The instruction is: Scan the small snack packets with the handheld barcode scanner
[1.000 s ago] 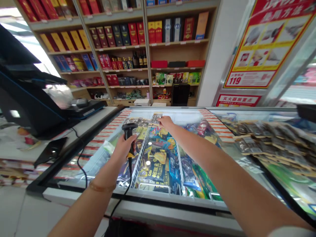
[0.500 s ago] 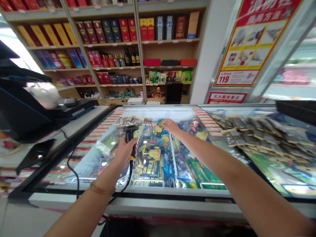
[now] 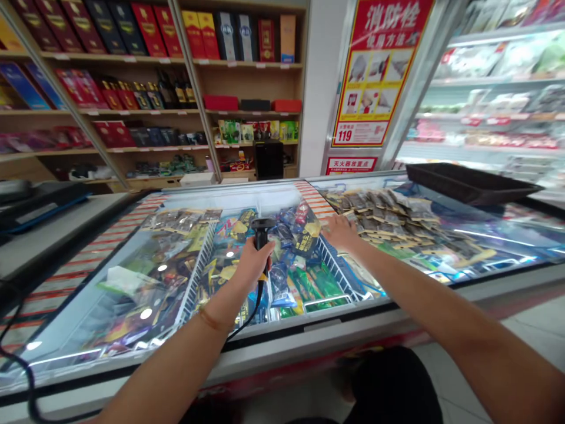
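Observation:
My left hand (image 3: 253, 262) is wrapped round the handle of a black barcode scanner (image 3: 262, 225), held over the chest freezer (image 3: 315, 334) with its cable trailing down toward me. To the right, my right hand (image 3: 341, 233) reaches out with its fingers apart and nothing visible in them. It is over the glass, beside the orange-striped strip (image 3: 313, 199) and left of a pile of brown packets (image 3: 388, 209). Beneath the glass lie wire baskets with colourful frozen packs, among them a black and yellow pack (image 3: 306, 238) and green packs (image 3: 315, 281).
A black tray (image 3: 470, 181) rests on the freezer's far right. At the left is a counter (image 3: 48, 232) with a dark device on it. Behind stand shelves of boxed bottles (image 3: 227, 36), a red fire-hydrant sign (image 3: 373, 76) and a stocked chiller (image 3: 489, 112).
The view has swung to the right. My right hand has moved right across the freezer, from above the middle basket to near the striped strip. The scanner stays in my left hand, farther right over the freezer.

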### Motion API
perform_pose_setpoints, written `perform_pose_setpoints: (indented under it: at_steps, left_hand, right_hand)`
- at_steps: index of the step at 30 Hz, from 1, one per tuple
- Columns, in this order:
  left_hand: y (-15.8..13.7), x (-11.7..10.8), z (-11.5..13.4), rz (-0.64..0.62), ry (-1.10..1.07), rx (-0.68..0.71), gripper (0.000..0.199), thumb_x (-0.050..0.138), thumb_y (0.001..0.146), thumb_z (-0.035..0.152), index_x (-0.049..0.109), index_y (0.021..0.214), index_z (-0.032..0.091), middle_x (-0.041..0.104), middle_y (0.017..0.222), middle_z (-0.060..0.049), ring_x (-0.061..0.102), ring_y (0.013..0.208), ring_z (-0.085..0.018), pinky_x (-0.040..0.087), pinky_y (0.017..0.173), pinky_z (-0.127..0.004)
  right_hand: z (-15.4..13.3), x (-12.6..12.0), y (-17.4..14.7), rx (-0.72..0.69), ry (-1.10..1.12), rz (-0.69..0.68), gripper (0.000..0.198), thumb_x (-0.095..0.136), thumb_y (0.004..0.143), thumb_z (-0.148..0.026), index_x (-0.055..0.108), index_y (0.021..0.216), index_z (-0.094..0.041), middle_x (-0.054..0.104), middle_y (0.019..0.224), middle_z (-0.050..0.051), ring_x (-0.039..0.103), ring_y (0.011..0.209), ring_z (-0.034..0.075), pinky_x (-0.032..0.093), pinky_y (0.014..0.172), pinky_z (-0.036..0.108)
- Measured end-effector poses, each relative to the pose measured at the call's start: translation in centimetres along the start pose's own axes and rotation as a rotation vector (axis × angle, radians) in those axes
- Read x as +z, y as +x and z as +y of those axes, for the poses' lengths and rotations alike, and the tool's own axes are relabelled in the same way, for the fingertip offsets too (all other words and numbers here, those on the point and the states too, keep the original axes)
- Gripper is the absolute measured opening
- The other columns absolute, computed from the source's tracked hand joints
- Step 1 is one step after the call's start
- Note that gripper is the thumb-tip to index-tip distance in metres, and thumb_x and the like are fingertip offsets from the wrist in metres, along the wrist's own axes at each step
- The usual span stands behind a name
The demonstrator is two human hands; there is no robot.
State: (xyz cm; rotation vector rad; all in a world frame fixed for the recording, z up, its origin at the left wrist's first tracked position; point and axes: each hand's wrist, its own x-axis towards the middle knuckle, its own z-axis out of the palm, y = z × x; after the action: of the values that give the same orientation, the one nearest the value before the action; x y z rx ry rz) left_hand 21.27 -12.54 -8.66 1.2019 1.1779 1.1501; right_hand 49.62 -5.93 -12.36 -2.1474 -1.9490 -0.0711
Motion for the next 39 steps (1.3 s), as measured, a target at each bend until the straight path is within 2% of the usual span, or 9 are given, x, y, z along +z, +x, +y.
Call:
perform_pose_setpoints:
  at_steps: [8,15,18,21,25,28,32,36,39]
  left_hand:
    - [-0.3,-0.5,-1.5,-0.037,-0.032,-0.048,0.041,0.078,0.071,0.043,0.045,0.086,0.023,0.051,0.053,0.008,0.047,0.04,-0.01,0.036,0.041,-0.022]
    - [-0.5,-0.9,-1.0,-0.018,0.012,-0.004,0.038,0.076,0.074,0.04,0.044,0.088,0.023,0.051,0.051,0.009,0.046,0.039,-0.011,0.037,0.042,-0.023]
    - [-0.4,-1.0,-1.1,-0.01,0.025,-0.003,0.039,0.075,0.076,0.041,0.043,0.089,0.024,0.05,0.049,0.009,0.045,0.038,-0.011,0.036,0.042,-0.023]
    - [-0.3,-1.2,-1.2,0.007,0.042,-0.009,0.039,0.075,0.077,0.042,0.044,0.091,0.024,0.051,0.048,0.008,0.046,0.038,-0.012,0.036,0.043,-0.023]
    - [-0.3,-1.3,-1.4,-0.014,0.067,0.005,0.037,0.073,0.078,0.043,0.044,0.091,0.024,0.052,0.048,0.008,0.047,0.039,-0.012,0.038,0.043,-0.023]
    - [-0.5,-1.0,-1.6,-0.024,0.08,0.0,0.038,0.074,0.078,0.044,0.043,0.09,0.024,0.051,0.048,0.008,0.047,0.038,-0.012,0.038,0.043,-0.023]
    - [-0.6,-0.5,-1.9,-0.05,0.071,0.022,0.042,0.075,0.076,0.047,0.043,0.092,0.025,0.05,0.048,0.01,0.047,0.038,-0.012,0.037,0.043,-0.023]
    - [-0.8,0.0,-2.0,-0.077,0.068,0.017,0.045,0.076,0.073,0.048,0.043,0.092,0.025,0.049,0.047,0.011,0.045,0.036,-0.011,0.035,0.042,-0.022]
    - [-1.0,0.2,-1.9,-0.101,0.086,0.027,0.045,0.076,0.073,0.047,0.042,0.092,0.025,0.049,0.046,0.011,0.046,0.037,-0.011,0.035,0.042,-0.022]
  right_hand:
    - [-4.0,0.8,-0.4,-0.001,0.155,-0.144,0.061,0.045,0.099,-0.048,0.044,0.154,-0.02,0.028,0.166,0.018,0.017,0.155,0.04,0.012,0.119,0.068]
    - [-10.2,1.0,1.9,-0.181,0.243,0.013,0.057,0.047,0.099,-0.04,0.046,0.151,-0.017,0.038,0.162,0.015,0.029,0.152,0.032,0.025,0.121,0.049]
    - [-10.8,1.0,3.3,-0.019,0.255,0.15,0.057,0.046,0.099,-0.041,0.048,0.147,-0.009,0.048,0.153,0.022,0.04,0.144,0.034,0.03,0.117,0.049]
    - [-10.4,1.5,4.0,0.171,0.226,0.113,0.075,0.053,0.093,-0.06,0.051,0.143,-0.004,0.05,0.147,0.03,0.042,0.141,0.042,0.031,0.114,0.056]
    - [-9.7,2.5,4.3,0.127,0.259,0.081,0.087,0.071,0.078,-0.066,0.055,0.137,-0.005,0.054,0.142,0.031,0.046,0.137,0.044,0.034,0.111,0.053]
    - [-9.6,2.9,4.8,0.08,0.488,0.152,0.08,0.078,0.073,-0.057,0.054,0.133,-0.01,0.064,0.131,0.024,0.057,0.127,0.039,0.042,0.105,0.048]
    - [-9.9,3.6,5.8,0.001,0.987,0.284,0.054,0.069,0.082,-0.054,0.056,0.121,-0.018,0.072,0.111,0.012,0.068,0.103,0.028,0.054,0.087,0.039]
    - [-10.1,4.3,6.3,-0.062,1.255,0.227,0.045,0.067,0.079,-0.062,0.061,0.093,-0.019,0.071,0.082,0.006,0.069,0.078,0.023,0.055,0.068,0.033]
    - [-10.1,4.7,6.4,-0.076,1.366,0.146,0.047,0.067,0.077,-0.065,0.063,0.086,-0.019,0.071,0.076,0.005,0.069,0.077,0.023,0.055,0.068,0.032]
